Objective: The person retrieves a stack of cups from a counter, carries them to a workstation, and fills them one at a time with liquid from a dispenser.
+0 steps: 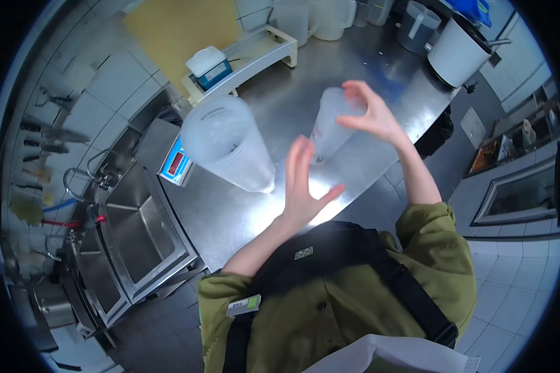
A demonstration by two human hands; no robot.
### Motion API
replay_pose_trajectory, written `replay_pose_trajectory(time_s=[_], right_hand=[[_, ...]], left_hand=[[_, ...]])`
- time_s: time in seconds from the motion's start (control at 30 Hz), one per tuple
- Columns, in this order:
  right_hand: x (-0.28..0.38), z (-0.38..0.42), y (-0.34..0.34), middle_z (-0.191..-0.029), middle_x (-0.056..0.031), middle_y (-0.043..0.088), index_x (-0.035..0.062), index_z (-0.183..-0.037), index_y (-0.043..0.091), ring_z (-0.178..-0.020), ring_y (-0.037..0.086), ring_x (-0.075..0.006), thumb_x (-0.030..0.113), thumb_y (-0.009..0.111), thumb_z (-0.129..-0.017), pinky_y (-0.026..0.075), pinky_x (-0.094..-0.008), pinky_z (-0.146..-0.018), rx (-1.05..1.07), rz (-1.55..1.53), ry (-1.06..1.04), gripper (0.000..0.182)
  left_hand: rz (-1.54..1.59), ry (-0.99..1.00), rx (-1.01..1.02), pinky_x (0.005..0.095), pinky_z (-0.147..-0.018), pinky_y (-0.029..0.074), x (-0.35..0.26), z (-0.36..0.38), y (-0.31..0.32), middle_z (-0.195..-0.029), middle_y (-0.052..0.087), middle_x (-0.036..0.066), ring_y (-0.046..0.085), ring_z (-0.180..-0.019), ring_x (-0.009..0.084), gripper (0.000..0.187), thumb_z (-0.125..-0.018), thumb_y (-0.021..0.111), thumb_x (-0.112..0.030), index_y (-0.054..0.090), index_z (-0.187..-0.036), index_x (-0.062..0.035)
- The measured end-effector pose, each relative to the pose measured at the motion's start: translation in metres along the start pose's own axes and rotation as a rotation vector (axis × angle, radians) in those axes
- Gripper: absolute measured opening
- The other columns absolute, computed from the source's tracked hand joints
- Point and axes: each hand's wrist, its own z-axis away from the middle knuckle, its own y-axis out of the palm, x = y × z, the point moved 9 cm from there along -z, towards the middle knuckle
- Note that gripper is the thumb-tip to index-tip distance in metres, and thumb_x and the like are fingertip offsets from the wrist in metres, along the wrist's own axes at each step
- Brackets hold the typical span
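A tall stack of nested translucent plastic cups [230, 146] stands tilted in view on the steel table, just left of my left hand [300, 189]. That hand has its fingers stretched up and its thumb spread, with nothing in it. A second translucent cup [331, 127], with dark marks low on its side, stands between my two hands. My right hand [372, 115] is curved beside its upper end, thumb and fingers apart, the fingertips overlapping the rim in this view and slightly blurred. My left fingertips come close to the lower part of this cup.
A digital scale [175, 163] with a red display sits at the table's left, near the sink [140, 233]. Behind are a cream rack [255, 62] holding a blue-and-white box [208, 65], several plastic jugs [333, 18] and a white pot [457, 53]. Knives [56, 133] hang on the left wall.
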Motion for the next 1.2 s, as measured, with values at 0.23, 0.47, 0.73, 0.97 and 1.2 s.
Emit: replay_pose_trajectory(time_s=[0.23, 0.47, 0.73, 0.97, 1.2], right_hand=[[-0.03, 0.047, -0.001, -0.115, -0.011, 0.052, 0.0047, -0.124, 0.043, -0.112, 0.049, -0.0209, 0.022, 0.075, -0.066, 0.037, -0.0343, -0.097, 0.151, -0.214, 0.114, 0.068], [-0.17, 0.0, -0.13, -0.116, -0.014, 0.052, 0.0003, -0.123, 0.044, -0.111, 0.049, -0.0229, 0.032, 0.076, -0.068, 0.042, -0.0342, -0.091, -0.283, -0.125, 0.14, 0.071], [-0.234, -0.057, -0.041, -0.118, -0.0257, 0.042, 0.0005, -0.135, 0.028, -0.109, 0.046, -0.0393, 0.053, 0.076, -0.06, 0.044, -0.0433, -0.087, 0.245, 0.222, -0.04, 0.103], [-0.244, -0.041, -0.111, -0.139, -0.0322, 0.023, 0.0035, -0.141, 0.021, -0.131, 0.023, -0.0439, 0.054, 0.067, -0.072, 0.028, -0.0432, -0.106, 0.183, 0.199, -0.122, 0.098], [-0.409, -0.007, -0.326, -0.114, -0.0184, 0.054, 0.0007, -0.111, 0.054, -0.101, 0.056, -0.031, 0.033, 0.064, -0.079, 0.046, -0.0383, -0.085, -0.208, -0.102, -0.04, 0.047]], left_hand=[[0.309, -0.468, 0.319, 0.0384, -0.095, 0.04, 0.06, 0.002, 0.109, -0.127, 0.043, 0.024, 0.049, -0.112, 0.0365, 0.1, -0.065, 0.079, -0.022, 0.016, -0.139, 0.0023], [0.187, -0.651, 0.052, 0.0388, -0.101, 0.032, 0.114, 0.035, 0.135, -0.133, 0.036, 0.023, 0.039, -0.122, 0.0326, 0.093, -0.067, 0.076, -0.016, 0.019, -0.138, 0.0043], [0.055, -0.574, -0.291, 0.0411, -0.106, 0.024, 0.062, 0.024, 0.232, -0.138, 0.029, 0.02, 0.031, -0.128, 0.0304, 0.089, -0.072, 0.073, -0.015, 0.018, -0.14, 0.0028], [0.039, -0.595, -0.307, 0.0416, -0.107, 0.022, 0.032, 0.0, 0.333, -0.143, 0.024, 0.019, 0.028, -0.13, 0.0299, 0.086, -0.075, 0.071, -0.016, 0.018, -0.139, 0.004], [0.341, -0.568, 0.147, 0.0399, -0.106, 0.025, 0.006, -0.082, 0.534, -0.139, 0.031, 0.02, 0.031, -0.129, 0.0294, 0.09, -0.069, 0.076, -0.015, 0.023, -0.138, 0.0058]])
